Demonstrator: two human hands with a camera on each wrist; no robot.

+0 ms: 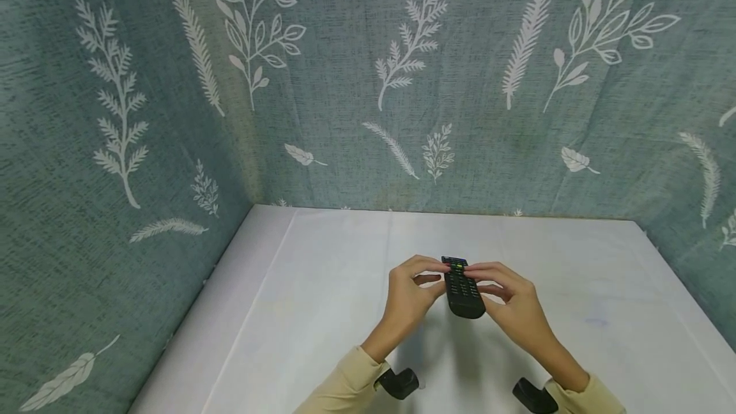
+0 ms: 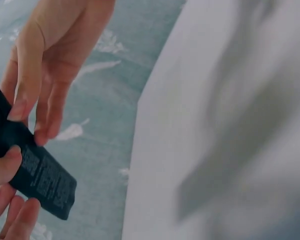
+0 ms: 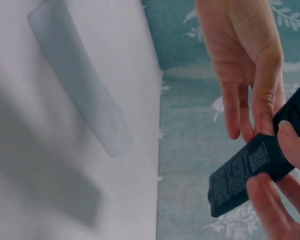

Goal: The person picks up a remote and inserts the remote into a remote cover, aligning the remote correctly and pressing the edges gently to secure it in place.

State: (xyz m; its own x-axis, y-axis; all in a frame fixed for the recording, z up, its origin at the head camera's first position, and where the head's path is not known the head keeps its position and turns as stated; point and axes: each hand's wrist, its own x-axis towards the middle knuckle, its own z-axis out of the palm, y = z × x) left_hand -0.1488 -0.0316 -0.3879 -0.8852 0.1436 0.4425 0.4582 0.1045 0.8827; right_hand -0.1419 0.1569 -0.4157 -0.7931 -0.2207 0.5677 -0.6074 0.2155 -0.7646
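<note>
Left hand point(image 1: 406, 292) and right hand point(image 1: 516, 302) in pinch grips on black remote point(image 1: 463, 296) between.

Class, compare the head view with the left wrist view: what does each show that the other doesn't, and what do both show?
Only the head view shows the keypad of the remote and the cream sleeves. Only the left wrist view shows printed text on its back. Both share the left hand and right hand holding the remote, the white table and the leaf-patterned cloth.
</note>
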